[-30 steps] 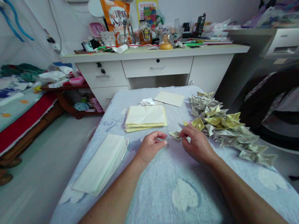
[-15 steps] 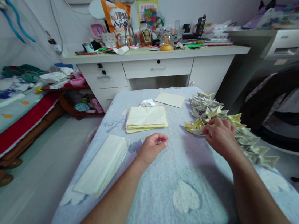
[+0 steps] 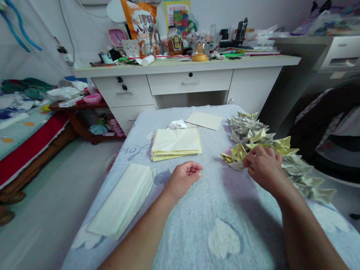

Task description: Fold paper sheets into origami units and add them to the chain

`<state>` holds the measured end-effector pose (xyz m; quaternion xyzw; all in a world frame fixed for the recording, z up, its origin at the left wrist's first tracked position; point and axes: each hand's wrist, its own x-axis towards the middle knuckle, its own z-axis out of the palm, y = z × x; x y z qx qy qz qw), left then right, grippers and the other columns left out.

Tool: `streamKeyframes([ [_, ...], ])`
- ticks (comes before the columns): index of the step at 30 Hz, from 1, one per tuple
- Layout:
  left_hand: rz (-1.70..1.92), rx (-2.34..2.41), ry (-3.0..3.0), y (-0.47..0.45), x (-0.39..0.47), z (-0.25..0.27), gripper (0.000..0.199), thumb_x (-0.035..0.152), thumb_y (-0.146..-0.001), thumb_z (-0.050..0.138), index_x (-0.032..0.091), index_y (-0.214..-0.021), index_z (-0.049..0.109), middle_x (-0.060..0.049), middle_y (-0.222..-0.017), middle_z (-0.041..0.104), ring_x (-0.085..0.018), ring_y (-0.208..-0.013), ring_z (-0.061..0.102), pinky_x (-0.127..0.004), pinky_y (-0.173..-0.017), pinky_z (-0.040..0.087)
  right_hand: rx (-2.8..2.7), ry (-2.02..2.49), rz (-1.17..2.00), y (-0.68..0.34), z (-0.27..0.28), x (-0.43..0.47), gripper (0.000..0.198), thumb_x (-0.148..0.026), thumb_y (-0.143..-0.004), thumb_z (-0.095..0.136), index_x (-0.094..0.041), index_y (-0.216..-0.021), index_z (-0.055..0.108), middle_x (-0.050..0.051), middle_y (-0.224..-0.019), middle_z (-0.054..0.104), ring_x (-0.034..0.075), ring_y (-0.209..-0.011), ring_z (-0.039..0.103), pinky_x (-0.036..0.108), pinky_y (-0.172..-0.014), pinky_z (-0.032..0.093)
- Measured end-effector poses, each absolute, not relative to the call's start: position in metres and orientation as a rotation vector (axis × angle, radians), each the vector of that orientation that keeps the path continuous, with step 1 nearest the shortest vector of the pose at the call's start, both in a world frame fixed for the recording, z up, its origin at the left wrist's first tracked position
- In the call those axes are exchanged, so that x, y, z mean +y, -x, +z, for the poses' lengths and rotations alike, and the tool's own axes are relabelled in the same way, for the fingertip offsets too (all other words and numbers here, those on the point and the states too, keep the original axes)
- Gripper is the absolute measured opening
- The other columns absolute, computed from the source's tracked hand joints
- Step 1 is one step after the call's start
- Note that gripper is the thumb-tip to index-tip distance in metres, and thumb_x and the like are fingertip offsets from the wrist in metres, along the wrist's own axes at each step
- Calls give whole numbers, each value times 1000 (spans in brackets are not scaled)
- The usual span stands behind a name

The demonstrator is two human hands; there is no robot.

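Note:
My right hand (image 3: 264,163) is over the right side of the cloth-covered table, its fingers pinched at the edge of a yellow and grey folded paper piece (image 3: 238,151). That piece sits at the left of rows of similar pointed folded papers (image 3: 299,168), which the hand partly covers. Loosely curled above the middle of the cloth, my left hand (image 3: 185,176) shows nothing in its fingers. Beyond it lies a stack of creased pale yellow paper sheets (image 3: 176,140). A pile of long folded white paper (image 3: 122,200) rests to its left.
A flat beige card (image 3: 204,120) and a crumpled white tissue (image 3: 177,124) lie at the table's far end. Behind stands a white desk (image 3: 189,80) crowded with jars and a snack bag. A washing machine (image 3: 345,55) is on the right, a bed (image 3: 10,135) on the left.
My right hand has shifted very slightly left, and the folded paper piece at its fingertips has moved and turned a little. My left hand stays in place.

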<state>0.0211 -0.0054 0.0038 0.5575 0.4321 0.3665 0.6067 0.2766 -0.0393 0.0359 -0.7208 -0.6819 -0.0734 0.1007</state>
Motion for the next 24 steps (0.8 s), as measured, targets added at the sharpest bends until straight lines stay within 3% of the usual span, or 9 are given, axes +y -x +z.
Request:
streamKeyframes([
  [6, 848, 992, -1288, -21, -5, 4, 22, 24, -68, 66, 13, -86, 65, 1, -71, 56, -8, -61, 46, -21, -58, 35, -1958, 2194, -178, -280, 43, -38, 17, -13, -73, 56, -23, -76, 70, 7, -99, 57, 27, -95, 43, 37, -76, 30],
  [11, 846, 992, -1275, -21, -5, 5, 22, 25, -68, 67, 13, -86, 65, 1, -71, 56, -8, -61, 46, -21, -57, 35, -2229, 1854, 43, -267, 37, -34, 19, -10, -78, 51, -18, -79, 68, 8, -89, 58, 22, -87, 50, 34, -82, 36],
  [15, 839, 996, -1271, -21, -6, 6, 23, 25, -68, 66, 13, -87, 65, 1, -72, 57, -8, -61, 47, -21, -57, 35, -2385, 1599, 172, -235, 27, -36, 24, -9, -80, 51, -15, -97, 67, 11, -105, 59, 22, -104, 51, 31, -94, 37],
  [19, 827, 997, -1280, -21, -5, 6, 23, 24, -68, 65, 13, -87, 65, 1, -71, 57, -8, -59, 47, -21, -56, 35, -2477, 1663, 221, -212, 19, -37, 29, -13, -81, 53, -15, -107, 65, 12, -114, 59, 23, -107, 51, 32, -96, 38],
  [24, 830, 1001, -1276, -20, -4, 5, 23, 24, -68, 66, 13, -87, 64, 2, -70, 56, -7, -58, 46, -20, -55, 35, -2452, 1821, 59, -219, 16, -33, 32, -18, -82, 54, -11, -111, 64, 16, -123, 57, 27, -115, 47, 37, -102, 32],
])
